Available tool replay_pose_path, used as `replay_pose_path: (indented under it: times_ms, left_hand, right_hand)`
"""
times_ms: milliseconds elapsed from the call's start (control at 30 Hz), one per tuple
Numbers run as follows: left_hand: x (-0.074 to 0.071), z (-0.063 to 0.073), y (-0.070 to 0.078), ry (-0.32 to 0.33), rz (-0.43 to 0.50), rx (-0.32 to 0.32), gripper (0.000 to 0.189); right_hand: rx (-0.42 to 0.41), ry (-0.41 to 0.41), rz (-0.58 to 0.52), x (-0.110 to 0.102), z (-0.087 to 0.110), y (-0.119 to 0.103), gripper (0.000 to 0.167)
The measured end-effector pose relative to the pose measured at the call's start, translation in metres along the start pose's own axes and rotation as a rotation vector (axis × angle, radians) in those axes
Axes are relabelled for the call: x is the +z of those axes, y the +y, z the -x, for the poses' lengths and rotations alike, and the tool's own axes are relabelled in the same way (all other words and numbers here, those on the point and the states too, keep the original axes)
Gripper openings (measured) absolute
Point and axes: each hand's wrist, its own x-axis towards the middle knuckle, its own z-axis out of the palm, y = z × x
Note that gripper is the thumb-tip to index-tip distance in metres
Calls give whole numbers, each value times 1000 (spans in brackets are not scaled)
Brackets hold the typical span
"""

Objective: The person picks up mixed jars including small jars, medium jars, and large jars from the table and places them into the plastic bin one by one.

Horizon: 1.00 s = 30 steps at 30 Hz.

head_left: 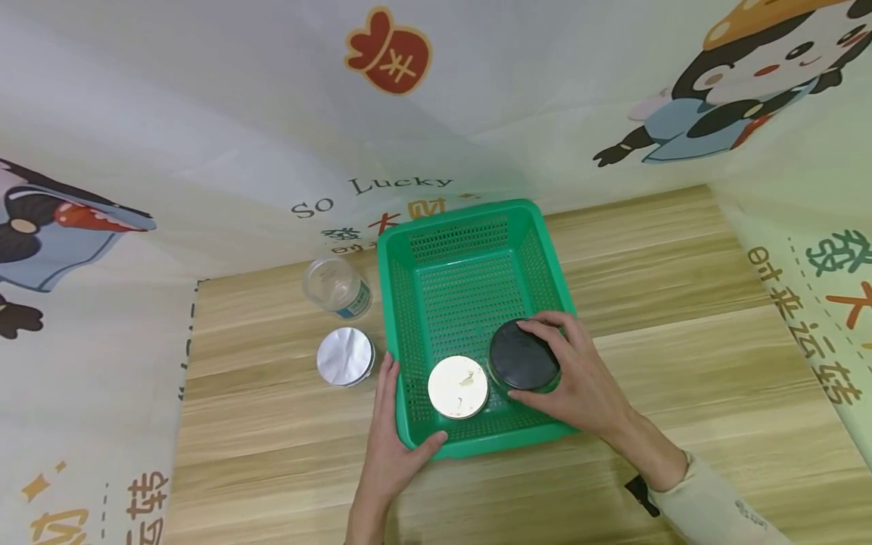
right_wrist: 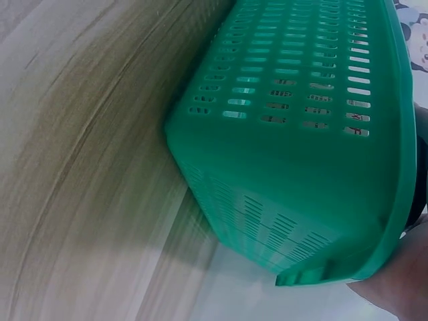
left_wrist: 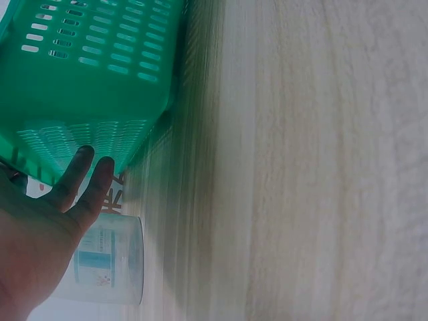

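My right hand point(head_left: 579, 378) grips a round container with a black lid point(head_left: 523, 354), thumb and fingers spread round its sides. It is at the front right inside a green plastic basket point(head_left: 473, 446). Beside it in the basket stands a round container with a pale, shiny top point(head_left: 458, 387). Against the basket's front left corner rests my left hand point(head_left: 395, 454), its fingers extended along the outer left wall and its thumb at the front rim. In the right wrist view, the basket wall point(right_wrist: 287, 154) hides most of the right hand.
Left of the basket, a clear plastic jar point(head_left: 335, 286) with a blue label stands near the back wall. In front of it is a container with a silver foil top point(head_left: 345, 356). A printed cloth point(head_left: 259, 98) hangs around the wooden table point(head_left: 259, 462).
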Motion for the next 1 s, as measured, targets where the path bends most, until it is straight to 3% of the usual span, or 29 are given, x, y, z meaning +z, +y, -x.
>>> replay_pose_path:
  times_ms: [400,1000]
  left_hand:
    - [-1,0,4,8,-10,28,115]
    - [0,-1,4,10,-8,21,114]
  right_hand:
    - [4,-14,9,3,4,1,93]
    - [-18,-32,60,4,3,1,92]
